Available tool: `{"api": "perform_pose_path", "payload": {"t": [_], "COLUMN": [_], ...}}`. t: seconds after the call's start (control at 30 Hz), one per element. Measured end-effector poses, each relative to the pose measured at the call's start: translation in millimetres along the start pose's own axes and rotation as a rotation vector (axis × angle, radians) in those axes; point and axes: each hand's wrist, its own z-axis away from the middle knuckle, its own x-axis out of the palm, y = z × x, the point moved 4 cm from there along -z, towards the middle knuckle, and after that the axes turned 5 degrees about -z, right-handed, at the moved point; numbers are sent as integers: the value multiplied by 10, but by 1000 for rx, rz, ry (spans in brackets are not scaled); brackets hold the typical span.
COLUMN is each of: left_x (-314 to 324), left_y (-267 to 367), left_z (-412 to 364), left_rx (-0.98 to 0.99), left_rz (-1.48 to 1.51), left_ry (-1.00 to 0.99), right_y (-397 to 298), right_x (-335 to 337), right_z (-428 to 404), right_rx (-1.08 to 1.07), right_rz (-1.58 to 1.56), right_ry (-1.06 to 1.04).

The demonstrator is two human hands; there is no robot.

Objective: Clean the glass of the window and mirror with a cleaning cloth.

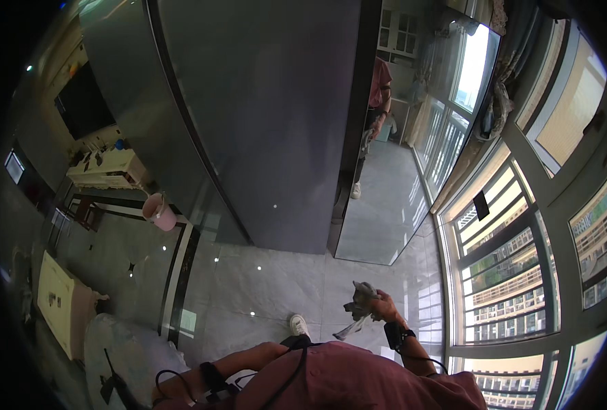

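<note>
My right hand (384,307) is closed around a crumpled grey cloth (360,300), held out over the tiled floor (278,287). A thin pale tail of the cloth hangs below the fingers. A black device is strapped at that wrist, with a cable running back along the arm. My left hand (275,349) rests low against the front of my body. Its fingers are hidden, so I cannot tell whether it holds anything. Before me stands a tall mirror panel (380,220), which reflects part of a person in a pink shirt, beside a wide dark glossy panel (267,128).
To the right are barred windows (503,277) and a gathered curtain (498,107). Leftward, a pink bucket (160,212) stands near a cream TV cabinet (106,166). A cream-topped cabinet (57,302) and a cloth-covered piece of furniture (124,343) are at lower left.
</note>
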Motion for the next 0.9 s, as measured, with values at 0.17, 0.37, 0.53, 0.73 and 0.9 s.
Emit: {"api": "perform_pose_path", "payload": {"t": [0.17, 0.37, 0.53, 0.73, 0.9], "left_x": [-565, -1347, -2108, -3616, -4425], "left_y": [-133, 168, -356, 870, 1903], "left_z": [-312, -505, -927, -1751, -2355], "left_rx": [48, 294, -205, 60, 308], "left_rz": [267, 51, -239, -858, -1296], "left_ry": [-10, -20, -178, 747, 1264], "right_y": [-1477, -3059, -4320, -5283, -4288], "right_x": [660, 876, 1131, 1688, 1624], "right_z": [-527, -1052, -1420, -2228, -2678], "right_rx": [-219, -588, -884, -1417, -1459], "right_rz": [224, 139, -151, 87, 240], "right_ry": [27, -3, 64, -67, 21]}}
